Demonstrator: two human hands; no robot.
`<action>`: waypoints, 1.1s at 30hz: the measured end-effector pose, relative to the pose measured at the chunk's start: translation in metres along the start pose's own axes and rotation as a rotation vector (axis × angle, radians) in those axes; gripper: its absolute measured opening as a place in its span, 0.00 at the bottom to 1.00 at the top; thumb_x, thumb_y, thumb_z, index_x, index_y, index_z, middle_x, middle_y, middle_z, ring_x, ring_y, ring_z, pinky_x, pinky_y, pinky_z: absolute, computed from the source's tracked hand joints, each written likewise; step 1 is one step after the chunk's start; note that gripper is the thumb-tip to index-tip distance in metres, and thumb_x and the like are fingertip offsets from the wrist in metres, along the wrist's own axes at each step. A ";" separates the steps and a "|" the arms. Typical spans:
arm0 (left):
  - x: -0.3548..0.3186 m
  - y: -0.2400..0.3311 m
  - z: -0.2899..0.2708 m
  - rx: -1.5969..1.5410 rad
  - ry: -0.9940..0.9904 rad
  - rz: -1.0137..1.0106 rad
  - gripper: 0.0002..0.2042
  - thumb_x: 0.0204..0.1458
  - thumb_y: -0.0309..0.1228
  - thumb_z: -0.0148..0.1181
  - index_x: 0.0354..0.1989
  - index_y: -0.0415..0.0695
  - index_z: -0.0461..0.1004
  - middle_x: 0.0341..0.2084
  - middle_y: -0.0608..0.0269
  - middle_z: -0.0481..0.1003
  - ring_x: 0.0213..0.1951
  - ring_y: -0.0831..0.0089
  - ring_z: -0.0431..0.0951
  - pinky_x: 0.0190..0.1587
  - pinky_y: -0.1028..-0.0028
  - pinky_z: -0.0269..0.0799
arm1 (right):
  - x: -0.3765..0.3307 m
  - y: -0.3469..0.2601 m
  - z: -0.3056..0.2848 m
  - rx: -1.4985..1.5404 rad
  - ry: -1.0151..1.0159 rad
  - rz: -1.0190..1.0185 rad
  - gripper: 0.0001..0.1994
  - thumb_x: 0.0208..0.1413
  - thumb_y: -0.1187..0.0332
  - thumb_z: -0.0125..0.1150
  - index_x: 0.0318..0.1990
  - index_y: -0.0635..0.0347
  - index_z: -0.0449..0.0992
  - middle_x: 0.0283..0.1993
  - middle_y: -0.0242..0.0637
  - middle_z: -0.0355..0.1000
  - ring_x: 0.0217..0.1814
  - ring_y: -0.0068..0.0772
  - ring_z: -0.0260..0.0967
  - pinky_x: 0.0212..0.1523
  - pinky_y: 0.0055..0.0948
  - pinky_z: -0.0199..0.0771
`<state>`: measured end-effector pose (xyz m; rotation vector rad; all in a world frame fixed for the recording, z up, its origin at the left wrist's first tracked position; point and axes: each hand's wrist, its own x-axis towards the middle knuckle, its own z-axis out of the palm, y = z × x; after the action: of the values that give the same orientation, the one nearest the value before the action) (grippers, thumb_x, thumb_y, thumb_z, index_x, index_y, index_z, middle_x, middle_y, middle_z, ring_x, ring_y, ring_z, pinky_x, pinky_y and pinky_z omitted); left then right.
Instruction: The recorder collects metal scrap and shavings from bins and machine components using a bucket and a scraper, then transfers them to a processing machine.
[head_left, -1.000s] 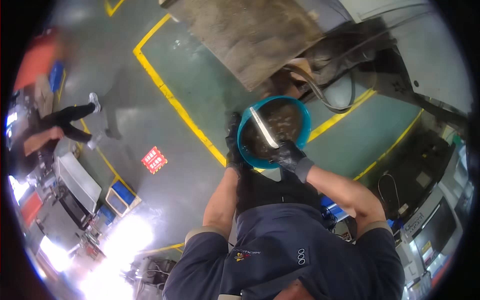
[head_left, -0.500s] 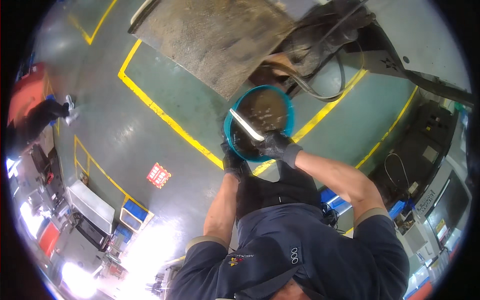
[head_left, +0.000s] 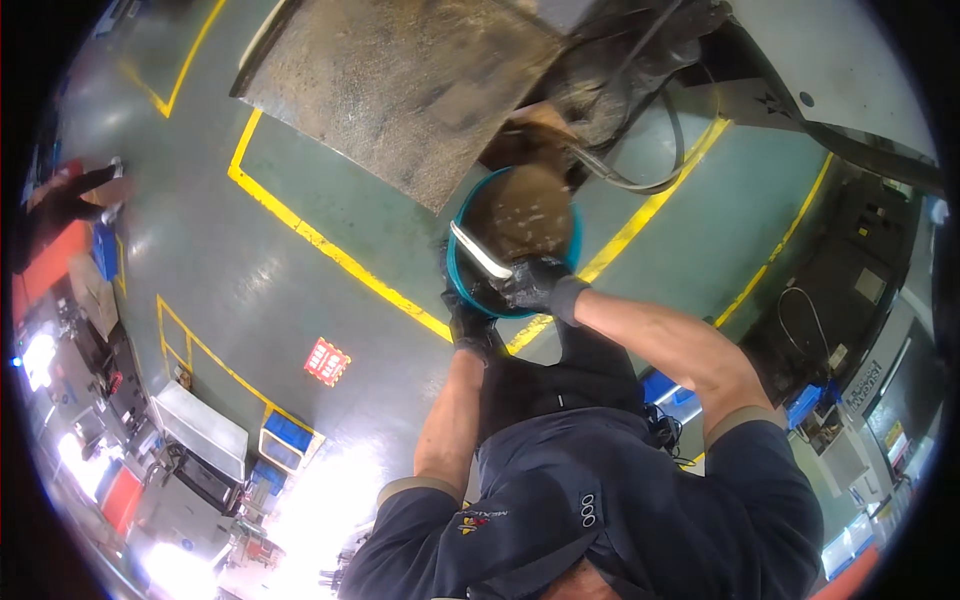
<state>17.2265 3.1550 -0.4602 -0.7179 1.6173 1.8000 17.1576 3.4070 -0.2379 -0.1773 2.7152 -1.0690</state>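
Note:
A teal bucket (head_left: 457,268) is tilted away from me, with murky brown liquid (head_left: 528,210) gathered against its far side and reaching the rim. My left hand (head_left: 472,326), in a black glove, grips the bucket low on its near left side; part of it is hidden behind the wall. My right hand (head_left: 532,284), also gloved, is closed over the near right rim. A white curved strip (head_left: 480,250), perhaps the bucket's handle, crosses the opening and ends at my right fingers.
Beyond the bucket are a worn flat metal plate (head_left: 400,90), dark hoses (head_left: 640,183) and a pale machine panel (head_left: 840,60). Yellow lines (head_left: 330,250) mark the green-grey floor. A red-and-white floor sign (head_left: 327,362) lies left. Another person (head_left: 80,195) is at the far left.
The bucket has tipped further away from me, and its liquid has shifted toward the far rim. Both hands keep their grip. The view has shifted slightly.

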 end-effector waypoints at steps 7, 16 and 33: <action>-0.023 0.041 0.028 0.629 -0.053 0.208 0.12 0.52 0.33 0.54 0.44 0.44 0.68 0.38 0.61 0.72 0.41 0.68 0.72 0.40 0.71 0.68 | 0.009 0.002 -0.020 0.306 -0.066 0.247 0.15 0.51 0.62 0.47 0.44 0.55 0.73 0.31 0.49 0.73 0.31 0.44 0.72 0.34 0.42 0.69; -0.023 0.048 0.031 0.919 -0.017 0.185 0.13 0.52 0.29 0.54 0.46 0.44 0.67 0.39 0.64 0.72 0.40 0.72 0.71 0.40 0.74 0.68 | 0.016 0.026 -0.016 0.338 -0.290 0.289 0.19 0.52 0.63 0.45 0.51 0.55 0.68 0.39 0.47 0.73 0.36 0.47 0.72 0.37 0.42 0.69; -0.027 0.070 0.053 -0.246 -0.098 -0.221 0.09 0.55 0.29 0.49 0.42 0.43 0.71 0.36 0.64 0.73 0.38 0.72 0.72 0.39 0.75 0.71 | 0.027 0.067 0.004 0.525 -0.170 0.441 0.17 0.51 0.55 0.49 0.40 0.55 0.76 0.35 0.51 0.73 0.43 0.49 0.71 0.44 0.41 0.68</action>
<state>17.1924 3.2011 -0.3883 -0.8677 1.2147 1.8567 17.1305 3.4480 -0.2912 0.3783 2.0896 -1.4795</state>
